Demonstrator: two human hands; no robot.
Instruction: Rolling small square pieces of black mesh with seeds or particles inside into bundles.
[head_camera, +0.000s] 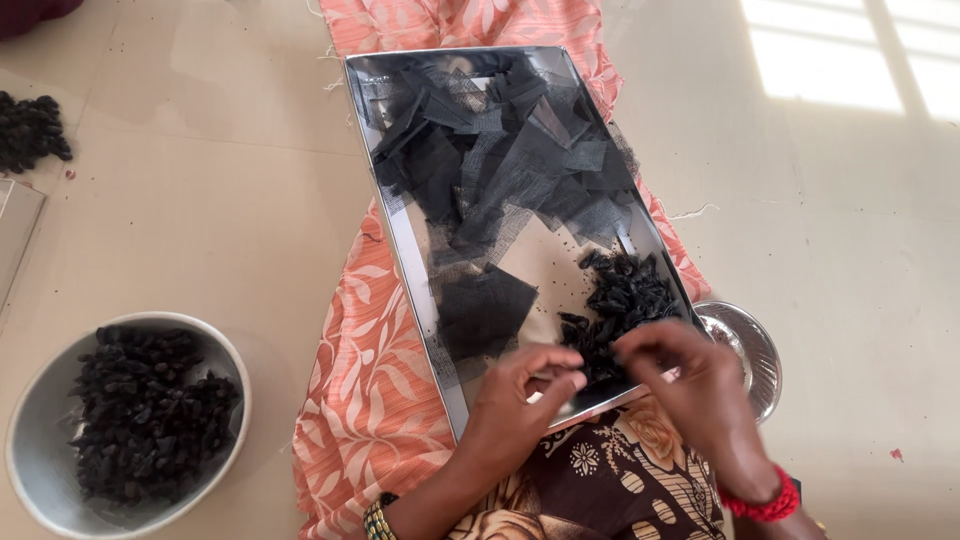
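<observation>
A person's left hand (520, 395) and right hand (685, 385) meet over the near edge of a rectangular metal tray (400, 250) resting on their lap. The fingers of both hands are pinched together at a heap of small black dried pieces (620, 300); what they grip cannot be made out. Black mesh squares (500, 160) cover the tray's far end. A grey bowl (30, 420) of similar black pieces sits on the floor (200, 200) to the left.

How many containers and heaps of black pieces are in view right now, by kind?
Metal tray: 1
Grey bowl: 1
Small steel dish: 1
Heaps of small black pieces: 3, in the bowl, on the tray, on the floor
Pile of black mesh squares: 1
Total: 7
</observation>
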